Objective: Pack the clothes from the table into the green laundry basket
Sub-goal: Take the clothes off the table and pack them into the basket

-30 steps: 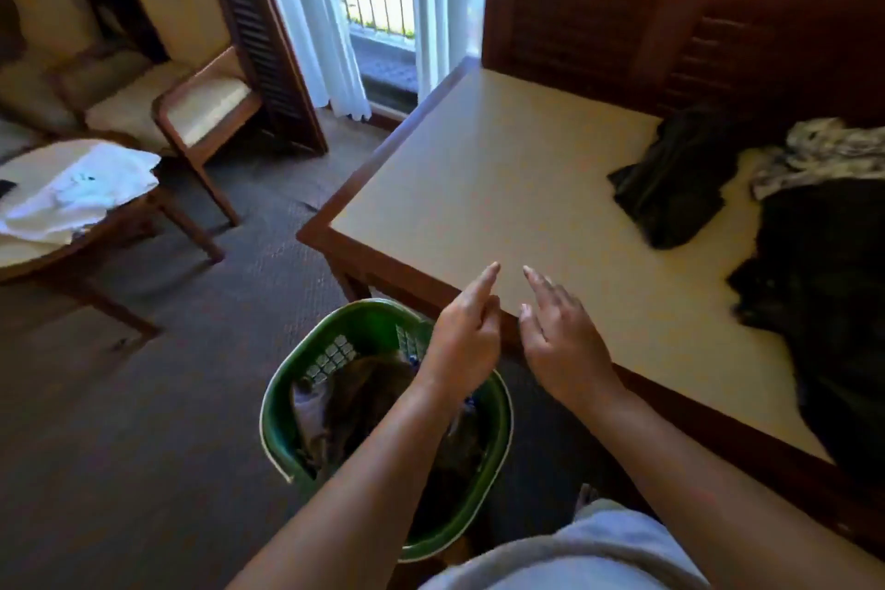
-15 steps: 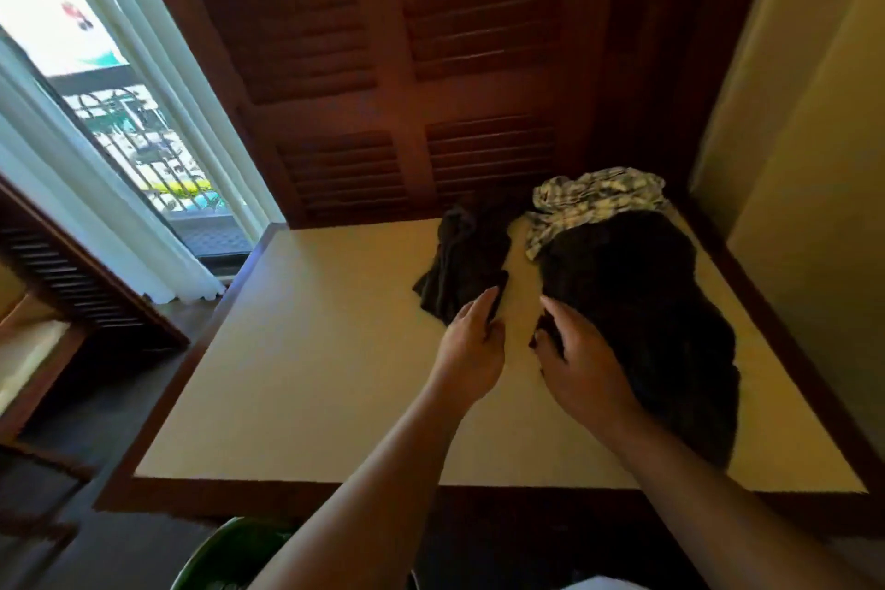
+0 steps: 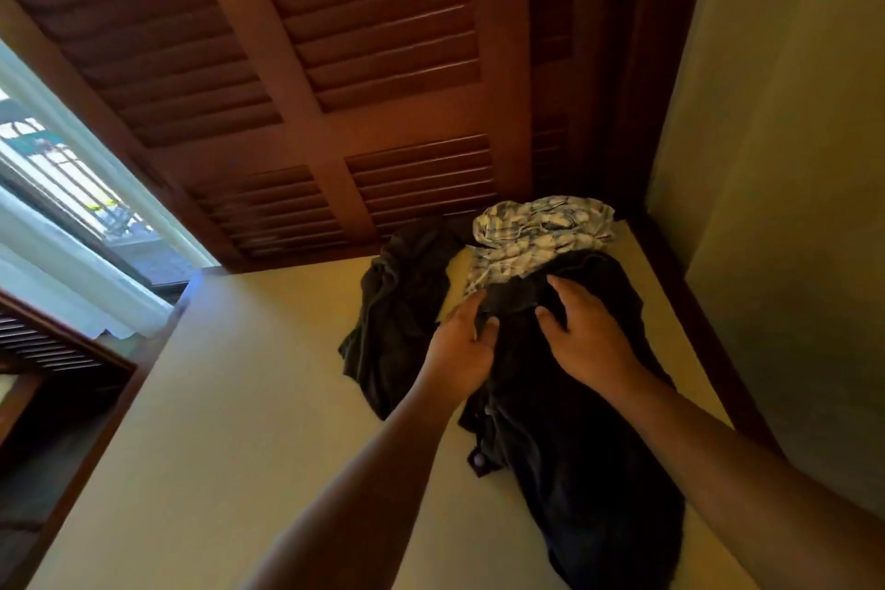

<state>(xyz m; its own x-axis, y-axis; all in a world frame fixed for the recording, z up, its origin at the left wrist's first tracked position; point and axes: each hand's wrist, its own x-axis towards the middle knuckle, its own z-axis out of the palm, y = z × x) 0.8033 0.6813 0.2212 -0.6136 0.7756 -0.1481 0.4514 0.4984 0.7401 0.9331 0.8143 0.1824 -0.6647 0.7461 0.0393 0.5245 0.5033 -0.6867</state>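
Where left hand (image 3: 459, 350) and right hand (image 3: 589, 340) touch, a dark garment (image 3: 574, 446) lies.

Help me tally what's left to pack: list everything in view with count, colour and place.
table: 1, cream top, brown edge, centre
large dark garment: 1, black, right side of table
small dark garment: 1, dark grey, left of the large one
checked shirt: 1, white and pale yellow, table's far edge
shutters: several panels, brown wood, behind table
curtain: 1, white, far left
wall: 1, yellowish, right
left hand: 1, on large dark garment's far end, grip unclear
right hand: 1, on same garment, grip unclear
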